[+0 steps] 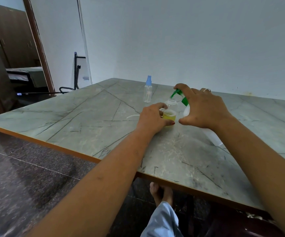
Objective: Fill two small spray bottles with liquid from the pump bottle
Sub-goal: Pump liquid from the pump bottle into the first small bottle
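Note:
My left hand (152, 118) grips a small clear spray bottle (170, 115) standing on the table with its top off. Yellow liquid fills its lower part. The white pump bottle (187, 111) stands just to its right, mostly hidden behind my right hand (205, 108). That hand lies over the green pump head (176, 93), index finger pressing on top and thumb spread away below. The green spout points down at the small bottle's open neck. A second small spray bottle (148, 90), clear and empty-looking with a blue spray top on, stands farther back.
A thin white tube (132, 116) lies on the grey marble-patterned table (87, 120) just left of my left hand. A white wall backs the table. The table's orange front edge runs close to my legs, with dark floor on the left.

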Tool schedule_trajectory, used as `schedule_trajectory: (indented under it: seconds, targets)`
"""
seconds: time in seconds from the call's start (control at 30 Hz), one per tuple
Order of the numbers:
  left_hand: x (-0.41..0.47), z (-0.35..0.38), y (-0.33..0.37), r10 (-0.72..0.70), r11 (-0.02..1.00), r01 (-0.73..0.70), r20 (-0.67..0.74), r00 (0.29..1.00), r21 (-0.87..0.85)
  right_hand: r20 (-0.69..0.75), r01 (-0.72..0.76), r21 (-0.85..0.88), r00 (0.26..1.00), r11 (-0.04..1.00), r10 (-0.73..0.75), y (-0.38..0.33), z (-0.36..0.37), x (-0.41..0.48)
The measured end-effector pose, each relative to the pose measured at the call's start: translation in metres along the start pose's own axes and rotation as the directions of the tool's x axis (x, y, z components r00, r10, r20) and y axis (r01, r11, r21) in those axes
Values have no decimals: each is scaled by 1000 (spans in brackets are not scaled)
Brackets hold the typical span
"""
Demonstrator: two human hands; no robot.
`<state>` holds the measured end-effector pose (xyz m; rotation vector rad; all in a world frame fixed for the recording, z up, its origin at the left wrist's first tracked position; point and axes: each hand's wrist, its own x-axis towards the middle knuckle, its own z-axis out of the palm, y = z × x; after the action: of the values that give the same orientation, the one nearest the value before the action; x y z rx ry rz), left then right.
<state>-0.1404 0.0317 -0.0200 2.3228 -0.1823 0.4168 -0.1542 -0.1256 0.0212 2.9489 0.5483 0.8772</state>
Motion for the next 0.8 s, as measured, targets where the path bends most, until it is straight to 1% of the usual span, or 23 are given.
schedule_trajectory:
  seconds: [0.13,0.4,0.6,0.8]
  targets:
    - [2,1,0,-22,1000,22,3,1000,1,24,-15,-15,1000,1000,15,-2,-2,0]
    - [2,1,0,-29,1000,28,10,1000,13,-12,-10,4,1000,1000,10,-4,1,6]
    - [3,1,0,-31,999,31,2,1000,10,1,-8,-60,1000,998,8,-4,1,2]
    - [3,0,1,-29,999,29,5,1000,23,-14,-9,-3,1000,1000,9,-3,-1,4]
